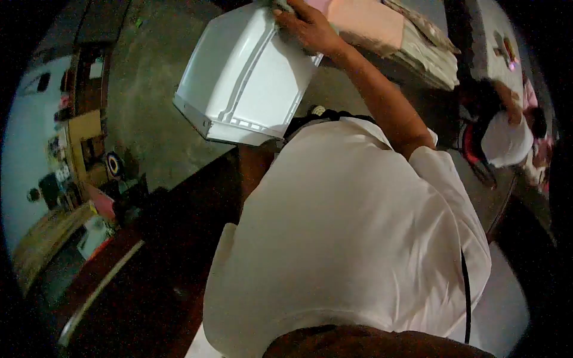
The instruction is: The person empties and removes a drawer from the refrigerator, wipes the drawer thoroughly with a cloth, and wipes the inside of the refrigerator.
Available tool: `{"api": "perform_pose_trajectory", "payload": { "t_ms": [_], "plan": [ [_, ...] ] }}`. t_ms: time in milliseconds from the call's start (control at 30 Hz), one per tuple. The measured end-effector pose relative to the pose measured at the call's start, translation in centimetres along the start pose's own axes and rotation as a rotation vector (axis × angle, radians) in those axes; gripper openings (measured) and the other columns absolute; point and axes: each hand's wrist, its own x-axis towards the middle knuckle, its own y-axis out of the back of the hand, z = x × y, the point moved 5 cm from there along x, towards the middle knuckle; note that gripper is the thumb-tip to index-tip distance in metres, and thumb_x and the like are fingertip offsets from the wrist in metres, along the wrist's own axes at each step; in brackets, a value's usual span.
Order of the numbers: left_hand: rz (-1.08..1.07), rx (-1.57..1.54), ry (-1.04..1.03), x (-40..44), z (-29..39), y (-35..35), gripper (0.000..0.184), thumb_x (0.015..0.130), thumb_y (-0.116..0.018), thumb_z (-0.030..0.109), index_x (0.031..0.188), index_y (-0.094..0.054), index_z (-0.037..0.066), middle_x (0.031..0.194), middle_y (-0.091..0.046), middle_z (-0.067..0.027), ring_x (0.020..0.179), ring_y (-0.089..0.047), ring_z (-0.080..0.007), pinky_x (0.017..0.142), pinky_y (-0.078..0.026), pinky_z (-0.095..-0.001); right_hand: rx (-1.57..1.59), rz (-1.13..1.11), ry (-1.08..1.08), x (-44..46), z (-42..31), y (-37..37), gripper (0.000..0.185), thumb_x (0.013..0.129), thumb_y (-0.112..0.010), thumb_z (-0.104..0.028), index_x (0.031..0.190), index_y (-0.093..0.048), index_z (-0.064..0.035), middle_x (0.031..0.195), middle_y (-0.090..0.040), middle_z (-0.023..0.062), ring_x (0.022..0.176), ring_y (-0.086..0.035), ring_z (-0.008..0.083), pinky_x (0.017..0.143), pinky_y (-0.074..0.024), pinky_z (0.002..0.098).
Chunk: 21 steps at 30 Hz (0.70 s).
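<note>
White fabric is covering the wearer's torso at the near side as a loose shirt (334, 232), its hem ending just short of the white bin (245, 77). Along the shirt's left edge, the left forearm (253, 167) is reaching away and passing out of sight behind the bin's rimmed end; the left hand is not showing, so its grip cannot be told.

Beyond the hem, the bin is hanging tilted, ahead and somewhat left of the body. Its long axis is running obliquely from near left to far right. The rimmed end is pointing toward the near left, while its opening is facing out of view.

At the bin's far right part, the right hand (307, 28) is resting with fingers bent over the edge, beside a grey-green, cloth-like patch (282, 5). Most of the bin is thus lying to the near left of this hand, the nearer of the two to the far end. Whether its fingers are closing on the patch or only pressing cannot be told.

Farther right, a peach-coloured panel (370, 22) is adjoining pale folded cloth (427, 62); another person (507, 140) is occupying the right margin.
</note>
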Motion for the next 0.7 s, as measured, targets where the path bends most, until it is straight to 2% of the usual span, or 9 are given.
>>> {"api": "perform_pose_trajectory", "payload": {
  "t_ms": [33, 100, 233, 300, 433, 533, 600, 633, 700],
  "plan": [
    [0.027, 0.009, -0.003, -0.6, -0.5, 0.4, 0.038, 0.096, -0.042, 0.037, 0.111, -0.047, 0.003, 0.103, -0.049, -0.0132, 0.092, -0.049, -0.0288, 0.08, -0.04, -0.047, -0.181, 0.032, -0.106, 0.1, 1.2, 0.3, 0.045, 0.102, -0.054, -0.027, 0.142, -0.047, -0.0065, 0.124, -0.061, 0.0092, 0.104, -0.059, 0.0213, 0.093, -0.0474, 0.0344],
    [0.078, 0.018, -0.012, -1.7, -1.1, 0.9, 0.037, 0.096, -0.042, 0.037, 0.11, -0.047, 0.003, 0.102, -0.049, -0.013, 0.091, -0.048, -0.0285, 0.079, -0.04, -0.0466, -0.214, 0.065, -0.225, 0.7, 3.9, 0.9, 0.05, 0.102, -0.055, -0.04, 0.135, -0.052, -0.0025, 0.108, -0.062, 0.0072, 0.1, -0.055, 0.0152, 0.088, -0.0452, 0.0281],
    [0.188, 0.037, -0.018, -4.0, -2.8, 1.3, 0.037, 0.095, -0.042, 0.037, 0.108, -0.047, 0.003, 0.099, -0.049, -0.0124, 0.089, -0.048, -0.0278, 0.077, -0.039, -0.0459, -0.173, 0.037, -0.055, 3.4, 5.7, -0.3, 0.044, 0.101, -0.054, -0.029, 0.137, -0.053, -0.0035, 0.129, -0.063, 0.0181, 0.108, -0.062, 0.0256, 0.097, -0.0461, 0.0373],
    [0.251, 0.035, -0.023, -5.1, -4.0, 0.7, 0.036, 0.095, -0.043, 0.037, 0.106, -0.047, 0.003, 0.098, -0.048, -0.0121, 0.088, -0.047, -0.0275, 0.077, -0.039, -0.0455, -0.202, 0.208, -0.123, 4.2, 5.9, 0.3, 0.042, 0.103, -0.053, -0.033, 0.128, -0.056, 0.0005, 0.107, -0.064, 0.0063, 0.098, -0.054, 0.0138, 0.084, -0.0459, 0.0294],
    [0.377, -0.013, -0.03, -5.7, -6.0, -0.3, 0.036, 0.095, -0.043, 0.038, 0.104, -0.047, 0.003, 0.096, -0.048, -0.0116, 0.086, -0.047, -0.0268, 0.075, -0.038, -0.0448, -0.176, 0.018, -0.208, 6.2, 8.8, -0.8, 0.037, 0.104, -0.053, -0.031, 0.12, -0.06, 0.0011, 0.108, -0.065, 0.0054, 0.093, -0.053, 0.0128, 0.083, -0.0449, 0.0278],
    [0.459, -0.043, -0.037, -5.3, -6.3, -0.5, 0.036, 0.095, -0.044, 0.038, 0.102, -0.047, 0.003, 0.094, -0.047, -0.0112, 0.084, -0.046, -0.0263, 0.074, -0.038, -0.0443, -0.041, 0.057, -0.185, 8.1, 13.0, -2.7, 0.038, 0.103, -0.054, -0.033, 0.119, -0.06, 0.0, 0.107, -0.064, 0.0039, 0.092, -0.052, 0.0118, 0.084, -0.0441, 0.0278],
    [0.504, -0.06, -0.044, -4.5, -6.0, -0.1, 0.036, 0.095, -0.044, 0.038, 0.101, -0.047, 0.003, 0.093, -0.047, -0.0109, 0.083, -0.046, -0.026, 0.073, -0.038, -0.0439, 0.0, -0.073, -0.323, 8.7, 11.6, -5.2, 0.052, 0.098, -0.061, -0.039, 0.13, -0.057, 0.0026, 0.116, -0.067, 0.016, 0.107, -0.058, 0.0201, 0.094, -0.0462, 0.033],
    [0.519, -0.077, -0.037, -4.4, -5.4, 1.2, 0.035, 0.095, -0.044, 0.038, 0.1, -0.047, 0.003, 0.092, -0.047, -0.0108, 0.083, -0.046, -0.0258, 0.073, -0.037, -0.0437, -0.152, -0.05, -0.141, 10.1, 10.1, -9.1, 0.046, 0.099, -0.06, -0.037, 0.124, -0.06, 0.0017, 0.105, -0.067, 0.0097, 0.098, -0.057, 0.0158, 0.087, -0.0475, 0.0306],
    [0.564, -0.085, -0.031, -3.4, -4.5, 2.3, 0.035, 0.095, -0.045, 0.038, 0.099, -0.047, 0.003, 0.091, -0.047, -0.0105, 0.082, -0.046, -0.0255, 0.072, -0.037, -0.0434, -0.025, -0.151, -0.196, 12.4, 10.8, -12.7, 0.042, 0.1, -0.058, -0.037, 0.119, -0.061, 0.001, 0.101, -0.066, 0.0069, 0.095, -0.056, 0.0141, 0.084, -0.047, 0.0298]
  ]
}}
